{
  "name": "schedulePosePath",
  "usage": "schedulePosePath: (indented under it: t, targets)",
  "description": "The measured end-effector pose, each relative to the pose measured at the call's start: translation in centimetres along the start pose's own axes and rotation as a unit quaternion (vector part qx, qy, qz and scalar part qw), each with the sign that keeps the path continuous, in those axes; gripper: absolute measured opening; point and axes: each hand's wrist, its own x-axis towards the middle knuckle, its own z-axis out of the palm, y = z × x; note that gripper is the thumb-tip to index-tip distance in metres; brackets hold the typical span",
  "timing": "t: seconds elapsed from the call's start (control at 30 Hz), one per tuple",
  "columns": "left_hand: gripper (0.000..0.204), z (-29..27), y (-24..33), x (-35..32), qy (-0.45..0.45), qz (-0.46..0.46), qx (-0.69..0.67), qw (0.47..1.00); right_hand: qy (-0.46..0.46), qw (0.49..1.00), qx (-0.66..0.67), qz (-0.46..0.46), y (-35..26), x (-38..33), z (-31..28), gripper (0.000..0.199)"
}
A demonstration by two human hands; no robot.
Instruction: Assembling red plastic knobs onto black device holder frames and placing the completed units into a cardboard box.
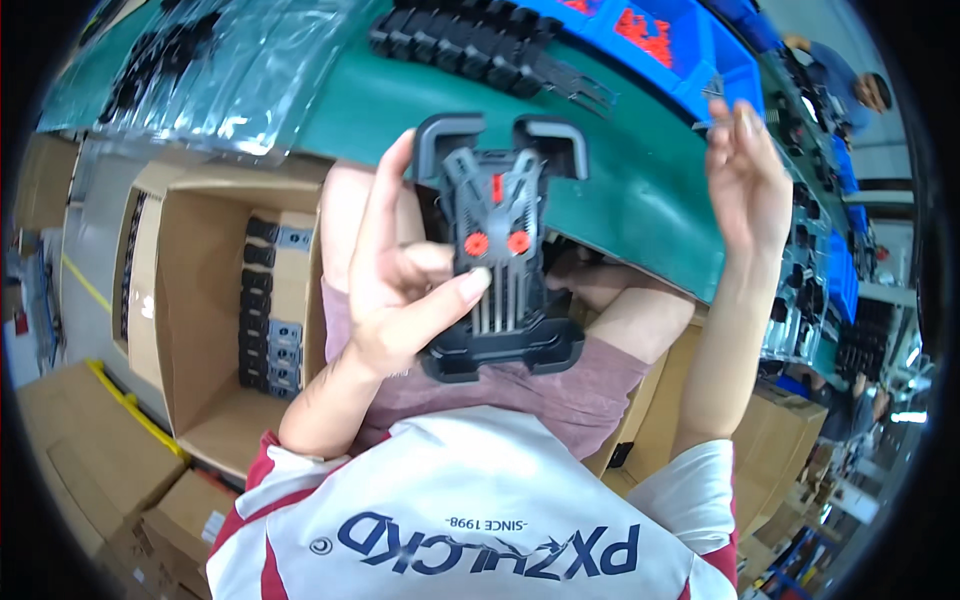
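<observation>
Over the lap, black holder (500, 225): probably light, stiff; best held by side edges.
Left grip (390, 290): closed on holder.
Right grip (748, 185): near blue bin (742, 72), cannot tell.

A carton (85, 460) stands lower left; a co-worker (838, 85), right.

I see a black plastic holder (498, 262) in my left hand (388, 290), its inner workings facing me, two hooked claws (432, 148) at the far end; two red gears (476, 243), a red tab (497, 188), splayed grey arms (466, 182) and pale parallel strips (512, 300) show.
</observation>
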Motion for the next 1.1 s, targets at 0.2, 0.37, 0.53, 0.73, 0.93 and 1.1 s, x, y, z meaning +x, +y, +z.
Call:
schedulePosePath:
  t: [0.2, 0.37, 0.53, 0.73, 0.93, 1.1]
  targets:
    - [0.093, 0.4, 0.0, 0.7, -0.020, -0.005, 0.026, 0.999, -0.145, 0.974, 0.153, 0.085, 5.6, -7.7, 4.2, 0.019]
    - [0.092, 1.2, -0.3, 0.4, 0.032, -0.004, 0.044, 0.999, -0.039, 0.989, 0.082, 0.119, 5.3, -9.7, 7.6, 0.018]
    - [0.093, 0.3, -0.3, 0.4, -0.021, -0.021, -0.003, 1.000, 0.028, 0.993, -0.028, 0.107, 5.6, -9.5, 7.7, 0.022]
    - [0.093, -0.2, -0.1, 0.6, -0.051, -0.030, -0.015, 0.998, 0.002, 0.989, -0.021, 0.146, 6.2, -9.8, 7.0, 0.023]
    - [0.094, 0.2, 0.1, 0.6, -0.039, -0.034, -0.026, 0.998, -0.031, 0.981, -0.062, 0.180, 6.5, -10.0, 7.0, 0.025]
    - [0.094, 0.6, 0.2, 0.1, -0.021, -0.012, 0.012, 1.000, 0.022, 0.990, -0.002, 0.140, 6.7, -10.1, 6.7, 0.029]
